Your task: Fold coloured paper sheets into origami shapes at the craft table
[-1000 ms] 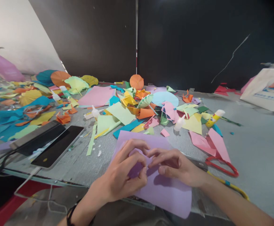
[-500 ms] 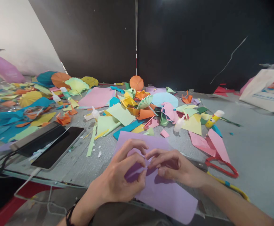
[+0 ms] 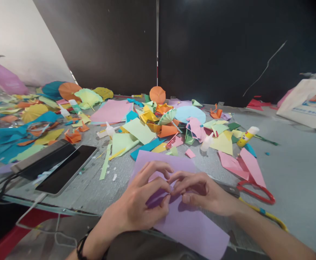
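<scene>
A purple sheet of paper [image 3: 193,224] lies at the table's front edge, its lower right corner reaching past the edge. Over its middle, my left hand [image 3: 147,198] has its fingertips pinched on a fold of the purple paper. My right hand [image 3: 198,189] meets it from the right, fingers curled, fingertips at the same spot and close to the left ones. The fingers hide most of what is pinched between them. Partly under my right forearm are scissors with red handles [image 3: 256,192].
A phone [image 3: 67,169] with a cable lies at the left beside a dark case [image 3: 45,159]. Behind the sheet are coloured paper scraps, small glue bottles and a glue stick [image 3: 248,136]. A white bag [image 3: 307,104] stands at the far right.
The fingertips of my left hand have shifted slightly right, closer to my right fingertips. The purple sheet has moved very slightly; my right hand has barely moved.
</scene>
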Motion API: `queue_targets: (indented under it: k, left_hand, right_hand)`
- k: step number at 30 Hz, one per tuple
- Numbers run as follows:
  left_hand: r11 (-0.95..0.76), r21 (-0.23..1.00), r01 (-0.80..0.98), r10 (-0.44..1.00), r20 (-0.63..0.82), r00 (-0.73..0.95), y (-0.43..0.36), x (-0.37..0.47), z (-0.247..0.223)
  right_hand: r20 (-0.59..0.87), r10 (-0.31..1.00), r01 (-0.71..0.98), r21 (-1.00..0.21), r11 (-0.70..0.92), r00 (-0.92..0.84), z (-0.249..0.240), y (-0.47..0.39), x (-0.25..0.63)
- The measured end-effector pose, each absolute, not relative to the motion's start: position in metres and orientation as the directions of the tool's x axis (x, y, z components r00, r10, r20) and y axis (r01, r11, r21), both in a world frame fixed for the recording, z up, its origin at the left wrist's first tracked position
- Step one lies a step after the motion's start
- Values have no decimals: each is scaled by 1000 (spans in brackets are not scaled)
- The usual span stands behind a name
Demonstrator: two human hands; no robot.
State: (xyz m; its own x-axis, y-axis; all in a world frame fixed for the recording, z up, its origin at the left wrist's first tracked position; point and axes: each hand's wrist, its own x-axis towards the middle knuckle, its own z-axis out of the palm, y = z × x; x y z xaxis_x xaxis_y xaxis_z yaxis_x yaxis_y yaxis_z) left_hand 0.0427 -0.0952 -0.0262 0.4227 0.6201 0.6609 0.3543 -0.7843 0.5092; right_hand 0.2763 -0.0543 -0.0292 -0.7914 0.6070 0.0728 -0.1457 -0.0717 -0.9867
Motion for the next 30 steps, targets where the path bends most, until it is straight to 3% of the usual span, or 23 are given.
queue_targets:
  k: [12,30]
  left_hand:
    - [-786,525,328,613,587,529,-92,38,-31]
    - [-798,532,282,600,657,457,-96,38,-26]
  right_hand:
    - [148,615,-43,-982,182,-774,-28,-52,278]
    - [147,604,-42,-982,184,-783,-28,-52,277]
